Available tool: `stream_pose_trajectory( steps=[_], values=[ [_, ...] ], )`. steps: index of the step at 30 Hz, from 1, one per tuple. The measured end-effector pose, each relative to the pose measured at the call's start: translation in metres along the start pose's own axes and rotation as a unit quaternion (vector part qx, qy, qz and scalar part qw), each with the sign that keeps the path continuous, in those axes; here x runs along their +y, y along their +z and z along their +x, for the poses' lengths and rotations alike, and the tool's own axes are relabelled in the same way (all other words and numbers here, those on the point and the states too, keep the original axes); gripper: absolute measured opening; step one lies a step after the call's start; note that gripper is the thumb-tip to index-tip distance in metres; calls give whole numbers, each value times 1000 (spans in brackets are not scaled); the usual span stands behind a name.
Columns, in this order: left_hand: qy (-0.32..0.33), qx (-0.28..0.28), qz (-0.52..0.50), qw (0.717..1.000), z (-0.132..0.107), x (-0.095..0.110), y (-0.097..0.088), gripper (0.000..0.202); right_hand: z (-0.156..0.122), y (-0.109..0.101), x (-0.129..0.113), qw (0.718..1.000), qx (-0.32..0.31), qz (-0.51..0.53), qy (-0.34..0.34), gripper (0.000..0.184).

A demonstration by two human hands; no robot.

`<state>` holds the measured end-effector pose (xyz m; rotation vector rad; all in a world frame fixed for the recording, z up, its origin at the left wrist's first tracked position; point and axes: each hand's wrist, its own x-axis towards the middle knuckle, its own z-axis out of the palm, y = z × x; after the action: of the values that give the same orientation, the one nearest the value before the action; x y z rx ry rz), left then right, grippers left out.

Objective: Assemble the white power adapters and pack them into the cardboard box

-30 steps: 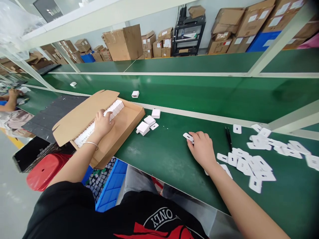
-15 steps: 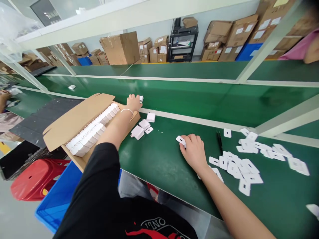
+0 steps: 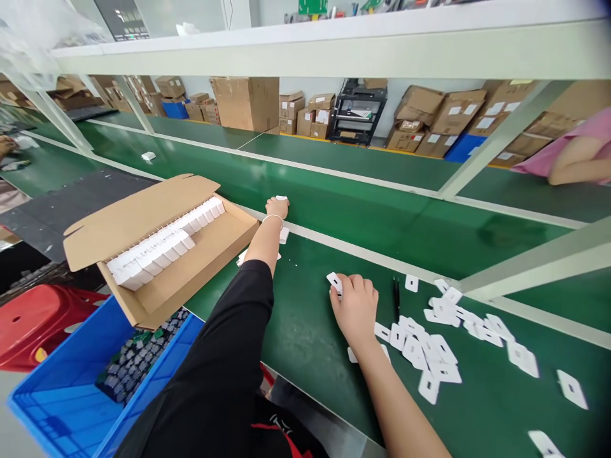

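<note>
My left hand (image 3: 275,208) reaches to the far rail of the green bench, fingers closed around a small white charger block (image 3: 281,198), only its top edge showing. Beside that wrist a white charger (image 3: 284,236) lies on the bench, and more white pieces are partly hidden by my forearm. Between thumb and fingers, my right hand (image 3: 357,305) pinches a white slotted plate (image 3: 335,281) just above the bench. Several loose slotted plates (image 3: 420,346) lie piled to its right. Black tweezers (image 3: 396,300) rest behind that hand.
An open cardboard box (image 3: 210,254) at left holds rows of white chargers (image 3: 160,254). Below it stands a blue bin (image 3: 52,397) with dark parts (image 3: 136,362), near a red stool (image 3: 38,327). A shelf beam (image 3: 305,57) crosses overhead. Another person's arm (image 3: 585,156) shows at far right.
My left hand has moved right, away from the box, still gripping the white charger block. My right hand keeps its slotted plate. The view has shifted, showing more of the blue bin.
</note>
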<state>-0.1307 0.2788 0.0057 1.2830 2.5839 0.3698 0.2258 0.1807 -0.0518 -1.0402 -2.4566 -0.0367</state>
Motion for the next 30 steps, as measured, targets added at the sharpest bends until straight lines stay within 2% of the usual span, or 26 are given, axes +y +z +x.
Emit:
stream_pose_trajectory(
  steps=[3, 7, 9, 12, 14, 17, 20, 23, 25, 28, 30],
  values=[
    [-3, 3, -6, 1000, -5, 11, 0, 41, 0, 1, -2, 1000, -2, -3, 0, 27],
    [58, 28, -46, 997, -22, 38, 6, 33, 0, 6, 2, 1000, -4, 13, 18, 29],
    [100, 45, -64, 992, -40, 50, 11, 37, 1, 9, 7, 998, 9, 48, 36, 32],
    [160, 65, -83, 981, -81, 57, 22, 39, 3, 12, 12, 979, 58, 178, 83, 36],
    [222, 88, -126, 963, -116, 54, 30, 43, 4, 12, 12, 947, 98, 279, 123, 38],
    [318, 89, -243, 912, -168, 40, 48, 59, 5, 12, 6, 888, 172, 386, 182, 40],
    [298, 109, -318, 894, -208, 25, 69, 72, 2, 10, -4, 804, 216, 513, 209, 35],
    [282, 153, -338, 885, -230, 15, 85, 72, -3, 6, -16, 725, 181, 629, 216, 28],
    [309, 150, -366, 865, -235, 13, 90, 70, -5, 3, -23, 701, 145, 664, 216, 27],
    [348, 96, -418, 834, -235, 13, 91, 64, -3, -3, -31, 685, 123, 686, 211, 27],
    [356, 67, -433, 825, -235, 13, 90, 62, 1, -8, -33, 679, 123, 693, 208, 27]
  ],
)
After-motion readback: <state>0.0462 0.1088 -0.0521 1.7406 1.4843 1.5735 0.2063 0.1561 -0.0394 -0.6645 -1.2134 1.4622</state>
